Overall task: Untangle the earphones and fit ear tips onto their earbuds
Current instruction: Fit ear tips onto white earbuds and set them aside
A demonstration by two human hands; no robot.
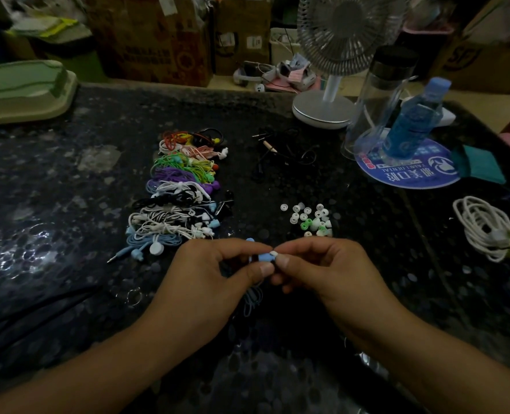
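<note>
The left hand pinches a blue earbud steady — so the right hand, pinching a white ear tip, can seat it.

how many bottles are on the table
2: a clear bottle with a dark cap beside the fan base, and a blue-capped bottle just right of it on the round blue mat.

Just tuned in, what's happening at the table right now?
A person is fitting a white ear tip onto a light blue earbud. The left hand pinches the earbud, and the right hand presses the tip on. Loose ear tips lie just beyond the hands, and a row of bundled earphones sits to the left.
</note>
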